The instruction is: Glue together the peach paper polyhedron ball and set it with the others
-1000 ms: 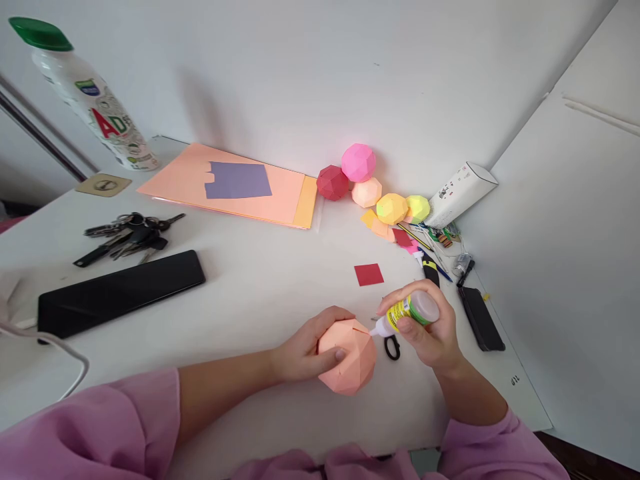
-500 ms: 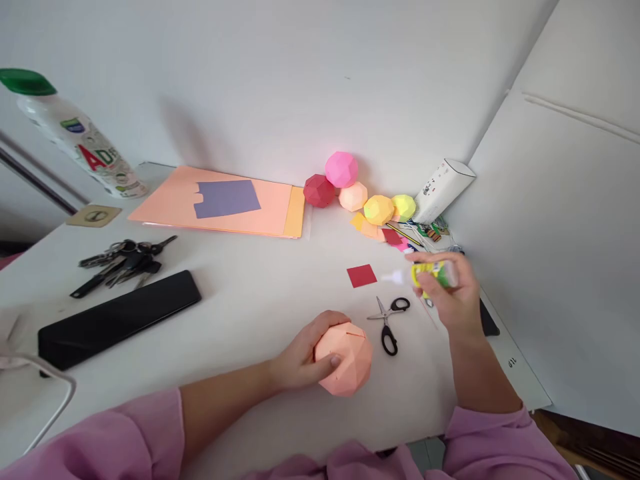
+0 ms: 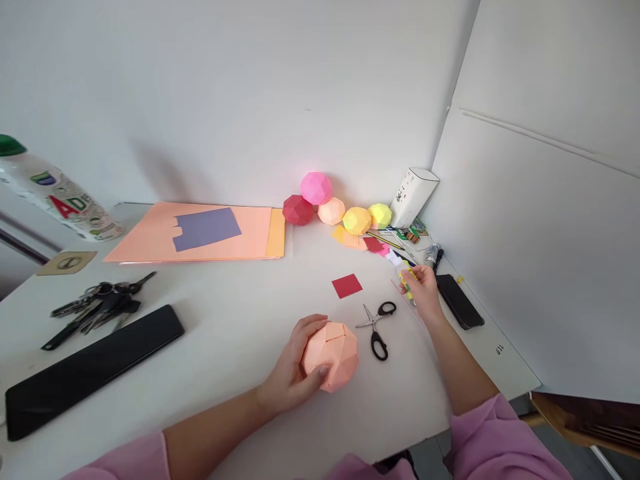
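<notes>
My left hand (image 3: 290, 373) is wrapped round a peach faceted paper ball (image 3: 336, 360), with the thumb on its front; a slit shows near the ball's top. At the right, my right hand (image 3: 423, 290) is closed on a glue bottle (image 3: 407, 283), yellow and green with a white nozzle, low over the table among paper scraps. Between the hands lie open scissors (image 3: 377, 330) with black handles. A small red paper piece (image 3: 347, 286) rests flat just beyond them.
Against the wall stand several coloured paper balls (image 3: 315, 189) and a white carton (image 3: 414, 197). A dark phone (image 3: 459, 301) lies right of my right hand. Leftward are peach paper sheets (image 3: 140, 233), keys (image 3: 105, 303), a long black object (image 3: 95, 370) and a spray bottle (image 3: 65, 200).
My right hand has lowered the glue bottle from the air to the table's right side. My left hand still holds the ball, turned slightly. The whole view has shifted rightward.
</notes>
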The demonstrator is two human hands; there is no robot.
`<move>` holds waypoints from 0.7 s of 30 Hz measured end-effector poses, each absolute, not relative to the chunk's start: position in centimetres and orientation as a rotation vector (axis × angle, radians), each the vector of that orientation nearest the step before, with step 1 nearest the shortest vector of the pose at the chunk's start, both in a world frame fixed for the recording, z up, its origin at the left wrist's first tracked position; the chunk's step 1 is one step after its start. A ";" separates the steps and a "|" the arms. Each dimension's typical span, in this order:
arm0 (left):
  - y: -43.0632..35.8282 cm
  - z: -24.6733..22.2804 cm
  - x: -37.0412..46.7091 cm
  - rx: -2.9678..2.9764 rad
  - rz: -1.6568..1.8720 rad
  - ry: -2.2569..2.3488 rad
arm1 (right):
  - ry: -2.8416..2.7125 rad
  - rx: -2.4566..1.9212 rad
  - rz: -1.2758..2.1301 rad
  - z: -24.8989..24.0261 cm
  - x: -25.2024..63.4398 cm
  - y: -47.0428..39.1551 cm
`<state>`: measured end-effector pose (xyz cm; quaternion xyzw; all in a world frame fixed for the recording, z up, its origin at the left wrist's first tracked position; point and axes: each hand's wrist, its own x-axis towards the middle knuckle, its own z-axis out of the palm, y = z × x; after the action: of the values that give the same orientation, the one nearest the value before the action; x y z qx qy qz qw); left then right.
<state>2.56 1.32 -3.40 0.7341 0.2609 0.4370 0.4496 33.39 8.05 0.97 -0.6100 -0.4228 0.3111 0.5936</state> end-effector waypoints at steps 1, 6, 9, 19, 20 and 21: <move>1.3 -3.4 2.6 1.818 1.088 0.649 | -1.008 -1.444 0.661 0.5 33.7 8.1; 1.3 -3.4 2.6 1.800 1.096 0.656 | -1.186 -1.519 0.477 -1.3 34.3 8.6; 1.2 -3.4 2.6 1.791 1.117 0.646 | -1.282 -1.552 0.441 -1.8 34.0 8.7; 1.0 -3.4 2.8 1.889 1.193 0.544 | -1.581 -1.674 0.182 -2.2 33.5 8.7; 1.0 -3.4 2.8 1.904 1.198 0.532 | -1.617 -1.669 0.161 -2.2 33.4 8.7; 1.0 -3.3 2.8 1.916 1.205 0.522 | -1.651 -1.658 0.139 -2.2 33.4 8.6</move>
<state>2.82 1.02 -3.34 0.7566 0.2060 0.4760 0.3982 33.36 8.63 -2.17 -0.6518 -0.6492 0.0545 0.3882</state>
